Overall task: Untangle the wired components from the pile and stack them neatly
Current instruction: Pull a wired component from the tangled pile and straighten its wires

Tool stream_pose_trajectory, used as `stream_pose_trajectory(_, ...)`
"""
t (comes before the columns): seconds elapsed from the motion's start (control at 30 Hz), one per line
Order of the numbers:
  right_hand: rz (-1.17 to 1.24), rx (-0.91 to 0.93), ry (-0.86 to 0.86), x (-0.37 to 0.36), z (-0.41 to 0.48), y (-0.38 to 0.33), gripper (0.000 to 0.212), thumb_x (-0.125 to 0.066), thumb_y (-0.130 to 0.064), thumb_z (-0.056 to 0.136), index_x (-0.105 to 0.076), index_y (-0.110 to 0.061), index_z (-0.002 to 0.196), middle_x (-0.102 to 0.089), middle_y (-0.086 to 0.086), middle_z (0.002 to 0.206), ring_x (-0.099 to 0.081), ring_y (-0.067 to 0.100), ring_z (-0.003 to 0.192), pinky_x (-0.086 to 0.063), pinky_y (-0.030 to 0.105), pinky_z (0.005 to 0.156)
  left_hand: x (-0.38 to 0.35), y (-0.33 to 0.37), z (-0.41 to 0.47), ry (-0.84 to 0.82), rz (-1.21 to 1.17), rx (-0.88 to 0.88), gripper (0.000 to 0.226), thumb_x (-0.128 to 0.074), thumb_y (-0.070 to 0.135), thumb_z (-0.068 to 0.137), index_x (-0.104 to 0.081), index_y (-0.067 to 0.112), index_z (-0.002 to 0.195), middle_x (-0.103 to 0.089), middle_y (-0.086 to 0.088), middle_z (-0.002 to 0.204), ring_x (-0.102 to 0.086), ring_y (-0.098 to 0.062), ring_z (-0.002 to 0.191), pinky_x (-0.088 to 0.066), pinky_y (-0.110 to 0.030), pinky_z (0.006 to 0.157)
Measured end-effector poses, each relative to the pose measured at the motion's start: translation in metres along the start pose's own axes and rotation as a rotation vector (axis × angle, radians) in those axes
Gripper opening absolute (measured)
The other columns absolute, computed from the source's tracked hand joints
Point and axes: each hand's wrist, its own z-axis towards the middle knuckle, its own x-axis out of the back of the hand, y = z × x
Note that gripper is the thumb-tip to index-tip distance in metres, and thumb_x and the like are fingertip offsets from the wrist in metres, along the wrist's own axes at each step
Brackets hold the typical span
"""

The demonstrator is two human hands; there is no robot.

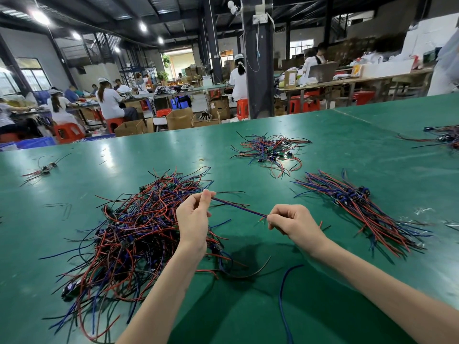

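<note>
On the green bench (347,135), the tangled pile (139,232) of red, blue and black wired components lies beneath the left hand (193,219), which pinches one end of a taut strand (238,207). The right hand (293,222), fingers curled, pinches the other end. The aligned stack (357,207) lies at right. The strand's component cannot be made out, and a further cluster (444,136) is cut off at the right edge.
</note>
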Motion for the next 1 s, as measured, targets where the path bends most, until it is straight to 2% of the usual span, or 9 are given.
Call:
stream_pose_trajectory(0.1, 0.006, -0.002, 0.007, 0.0, -0.0008, -0.0016, 0.026, -0.06, -0.003, 0.081, -0.06, -0.008, 0.055, -0.041, 0.0, 0.047, -0.031, 0.014, 0.048, -0.025, 0.021, 0.045, 0.0001, -0.0005, 0.0013, -0.006, -0.026, 0.023, 0.02, -0.061, 0.026, 0.092, -0.071, 0.021, 0.075, -0.061, 0.02, 0.059, -0.047, 0.002, 0.056, -0.043, -0.019, 0.062)
stream_pose_trajectory(0.2, 0.029, -0.003, 0.001, 0.0, -0.0012, -0.0032, 0.027, -0.059, -0.003, 0.082, -0.06, -0.009, 0.056, -0.039, -0.001, 0.047, -0.029, 0.013, 0.047, -0.024, 0.02, 0.045, -0.0004, 0.0005, -0.0001, -0.017, -0.083, 0.052, 0.017, -0.062, 0.026, 0.091, -0.072, 0.019, 0.079, -0.062, 0.018, 0.063, -0.051, -0.001, 0.064, -0.046, -0.016, 0.062)
stream_pose_trajectory(0.3, 0.032, 0.004, -0.006, 0.0009, -0.0018, -0.0034, 0.027, -0.059, -0.003, 0.083, -0.06, -0.009, 0.057, -0.04, -0.001, 0.048, -0.03, 0.013, 0.049, -0.024, 0.022, 0.045, -0.0007, 0.0021, -0.002, -0.09, -0.185, 0.112, 0.016, -0.061, 0.022, 0.09, -0.071, 0.012, 0.083, -0.06, 0.006, 0.073, -0.051, -0.007, 0.07, -0.047, -0.019, 0.066)
stream_pose_trajectory(0.5, 0.008, 0.029, -0.042, 0.0, -0.003, -0.003, 0.026, -0.06, -0.003, 0.083, -0.06, -0.01, 0.058, -0.042, 0.002, 0.051, -0.033, 0.015, 0.053, -0.026, 0.025, 0.048, -0.0018, 0.0028, -0.0053, -0.164, -0.245, 0.14, 0.016, -0.059, 0.015, 0.09, -0.071, 0.007, 0.081, -0.066, 0.005, 0.071, -0.054, -0.004, 0.064, -0.051, -0.016, 0.063)
stream_pose_trajectory(0.73, -0.032, 0.041, -0.108, -0.001, -0.005, -0.0052, 0.019, -0.058, -0.024, 0.074, -0.062, -0.017, 0.057, -0.045, -0.005, 0.048, -0.036, 0.011, 0.05, -0.027, 0.021, 0.048, 0.0015, 0.0044, -0.0019, -0.212, -0.36, 0.178, 0.014, -0.058, 0.011, 0.09, -0.069, 0.006, 0.084, -0.071, 0.002, 0.074, -0.061, -0.003, 0.062, -0.054, -0.015, 0.061)
stream_pose_trajectory(0.9, 0.001, 0.045, -0.116, 0.0004, -0.0059, -0.008, 0.018, -0.057, -0.022, 0.073, -0.062, -0.016, 0.057, -0.046, -0.007, 0.045, -0.036, 0.004, 0.044, -0.027, 0.015, 0.045, 0.0, 0.005, -0.0011, -0.264, -0.496, 0.257, 0.013, -0.052, -0.002, 0.09, -0.065, 0.001, 0.09, -0.071, -0.003, 0.074, -0.065, -0.006, 0.064, -0.055, -0.016, 0.063)
stream_pose_trajectory(1.0, 0.01, 0.042, -0.12, 0.0005, -0.0056, -0.0088, 0.018, -0.057, -0.022, 0.072, -0.062, -0.016, 0.057, -0.045, -0.008, 0.045, -0.036, 0.005, 0.044, -0.027, 0.015, 0.045, -0.0016, 0.0043, -0.0016, -0.275, -0.532, 0.283, 0.012, -0.053, -0.003, 0.088, -0.065, -0.001, 0.09, -0.071, -0.005, 0.076, -0.067, -0.009, 0.066, -0.056, -0.017, 0.065)
